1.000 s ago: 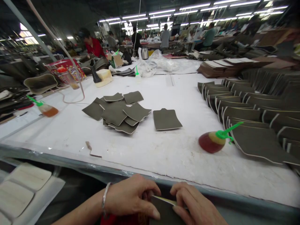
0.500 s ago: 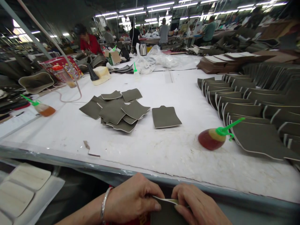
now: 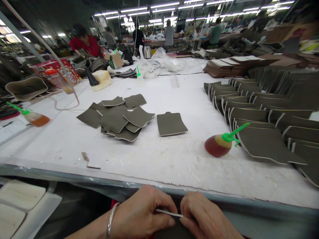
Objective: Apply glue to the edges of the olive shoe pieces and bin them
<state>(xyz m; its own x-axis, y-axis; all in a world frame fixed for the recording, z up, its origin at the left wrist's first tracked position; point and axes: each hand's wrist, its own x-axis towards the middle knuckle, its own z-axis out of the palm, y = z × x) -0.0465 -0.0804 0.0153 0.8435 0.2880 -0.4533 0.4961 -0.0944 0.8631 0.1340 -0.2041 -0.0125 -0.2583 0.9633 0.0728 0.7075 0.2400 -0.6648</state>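
Observation:
Below the table's front edge, my left hand (image 3: 147, 212) pinches the pale upper edge of a dark olive leather-like panel (image 3: 174, 229). My right hand (image 3: 203, 214) grips the same edge a little to the right, thumb and fingers pressed together. Most of the panel drops out of view at the bottom. On the table ahead lies a loose pile of similar panels (image 3: 116, 119). One single panel (image 3: 171, 124) with a small tab rests flat just right of the pile. A squeeze bottle (image 3: 218, 145) of red-brown liquid with a green nozzle lies tilted to the right.
Overlapping rows of panels (image 3: 261, 139) fill the table's right side. Another green-nozzled bottle (image 3: 40, 119) lies at the left. A thin scrap (image 3: 87, 161) is near the front edge of the white table (image 3: 139, 159). Pale pieces (image 3: 22, 194) sit lower left. People work farther back.
The panel's edges, parted slightly between my hands before, now look pressed together into one thin line. The view has shifted a little, so the table things appear farther left.

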